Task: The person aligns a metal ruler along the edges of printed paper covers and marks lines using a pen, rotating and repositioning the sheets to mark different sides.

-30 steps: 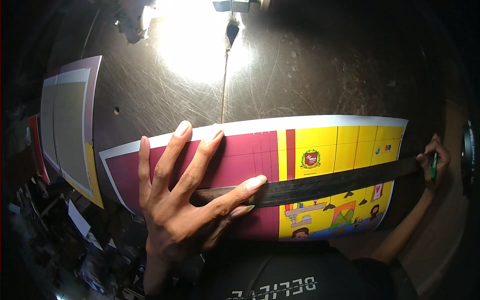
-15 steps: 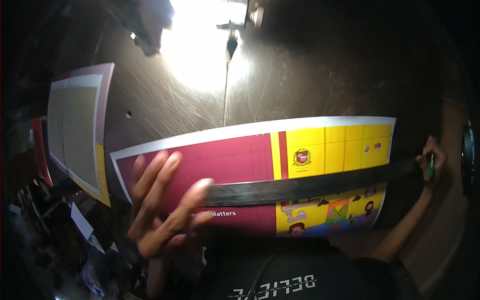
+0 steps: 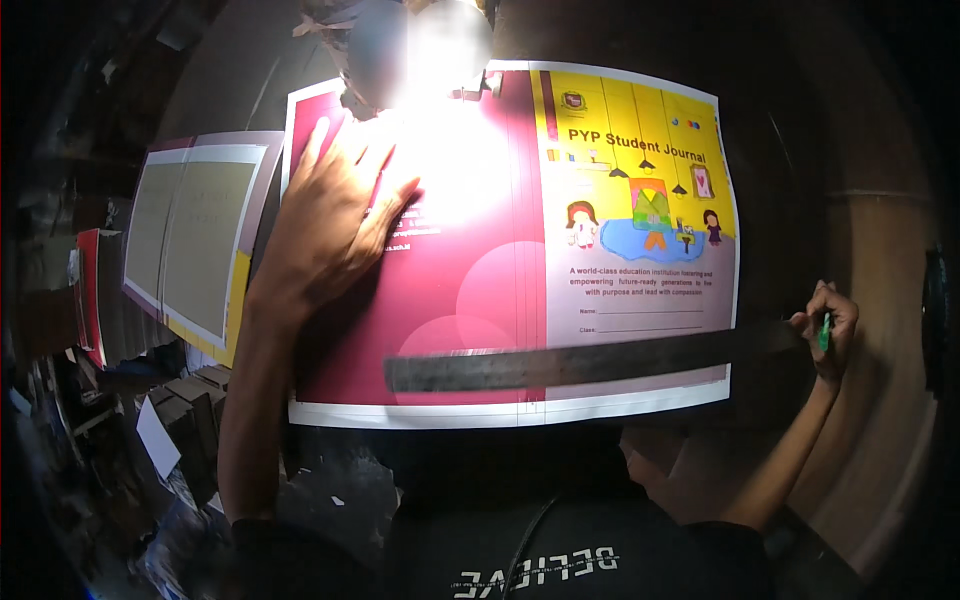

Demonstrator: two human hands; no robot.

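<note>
Beneath your work, the dark bench (image 3: 775, 230) is carrying everything near your hands. The printed sheet (image 3: 515, 262) is lying on it in front of you, its maroon half facing your left, its yellow-topped half your right, with glare washing out part of the maroon. Just to the left, a grey panel (image 3: 190, 225) with a white and coloured border is resting at a slant. The dark ruler (image 3: 560, 366) is stretching over the sheet's lower part and past its right edge; you cannot tell whether it is touching the paper. Your left hand (image 3: 335, 205) is reaching over the maroon half, released, its fingers extending loosely. Your right hand (image 3: 830, 318) is grasping the ruler's right end, while also holding a slim green tool (image 3: 824, 332).
</note>
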